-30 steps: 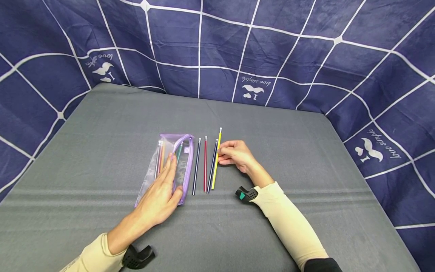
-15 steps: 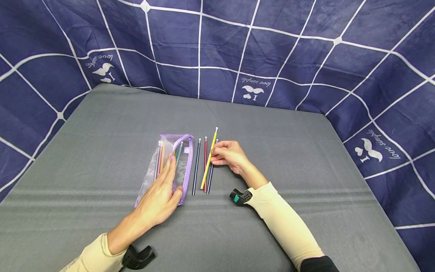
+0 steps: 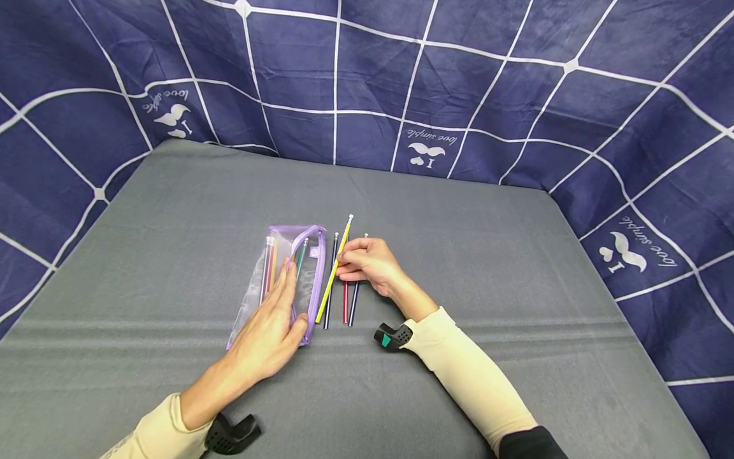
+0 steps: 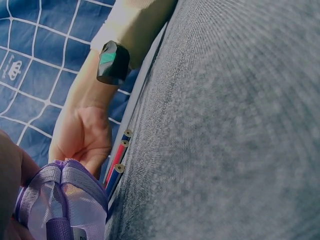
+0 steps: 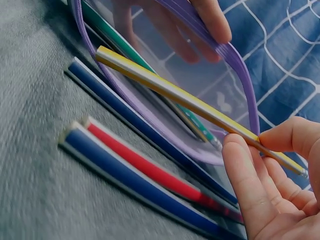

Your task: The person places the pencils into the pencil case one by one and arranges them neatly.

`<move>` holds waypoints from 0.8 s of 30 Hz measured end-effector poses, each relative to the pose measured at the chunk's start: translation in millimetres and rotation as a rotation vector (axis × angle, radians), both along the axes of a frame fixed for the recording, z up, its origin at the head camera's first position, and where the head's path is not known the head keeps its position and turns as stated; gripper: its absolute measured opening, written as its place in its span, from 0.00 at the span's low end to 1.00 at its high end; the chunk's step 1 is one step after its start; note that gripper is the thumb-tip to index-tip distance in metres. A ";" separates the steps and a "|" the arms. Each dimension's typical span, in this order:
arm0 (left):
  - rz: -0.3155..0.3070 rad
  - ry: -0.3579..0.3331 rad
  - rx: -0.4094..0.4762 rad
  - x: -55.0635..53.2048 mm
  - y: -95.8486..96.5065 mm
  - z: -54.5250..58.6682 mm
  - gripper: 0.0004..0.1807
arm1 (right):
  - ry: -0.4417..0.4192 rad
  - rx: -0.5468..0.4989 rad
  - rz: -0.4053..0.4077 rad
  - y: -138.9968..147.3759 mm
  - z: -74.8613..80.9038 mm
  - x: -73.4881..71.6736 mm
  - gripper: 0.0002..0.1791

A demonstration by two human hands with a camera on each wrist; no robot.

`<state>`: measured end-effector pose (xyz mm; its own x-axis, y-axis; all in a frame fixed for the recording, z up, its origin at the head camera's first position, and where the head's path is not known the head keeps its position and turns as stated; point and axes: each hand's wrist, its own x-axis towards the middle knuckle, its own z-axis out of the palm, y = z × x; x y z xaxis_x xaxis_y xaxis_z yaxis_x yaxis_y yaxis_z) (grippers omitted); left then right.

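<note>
My left hand point(image 3: 265, 331) lies over a clear pencil case point(image 3: 317, 274) with purple edging. In the right wrist view, it grips the upper edge of the case's gaping mouth. My right hand point(image 3: 371, 264) pinches a yellow pencil point(image 5: 175, 95) near its eraser end. That pencil is held slanted, its other end at the purple rim. Below lie a dark blue pencil point(image 5: 135, 117), a red pencil point(image 5: 145, 165) and another dark blue pencil point(image 5: 125, 182), partly covered by my right hand in the head view. Inside the case are a green pencil point(image 3: 302, 255) and several others point(image 3: 267, 271).
A grey cloth point(image 3: 487, 255) covers the table. Behind and beside it hangs a navy curtain point(image 3: 367, 76) with white grid lines. Each wrist wears a black camera mount, one on the left point(image 3: 232, 435) and one on the right point(image 3: 392, 336).
My right hand has carried the yellow pencil leftward from beside the right dark blue pencil, across the loose pencils to the case's rim, tilting it. My left hand and the case have stayed put.
</note>
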<state>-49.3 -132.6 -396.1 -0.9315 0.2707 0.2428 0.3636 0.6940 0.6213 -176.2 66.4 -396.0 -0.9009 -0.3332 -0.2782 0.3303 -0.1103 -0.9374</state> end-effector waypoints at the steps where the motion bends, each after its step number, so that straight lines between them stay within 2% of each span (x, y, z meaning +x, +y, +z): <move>1: -0.001 0.000 0.000 -0.1 0.0 0.1 0.44 | 0.001 -0.003 0.006 -1.7 0.0 0.4 0.07; 10: -0.004 0.003 0.011 -0.3 -0.6 0.2 0.45 | -0.011 -0.016 0.013 -11.1 -1.6 3.3 0.07; 24: -0.001 0.002 0.008 -0.3 0.4 1.1 0.45 | -0.044 -0.012 0.112 -26.7 -3.0 14.8 0.06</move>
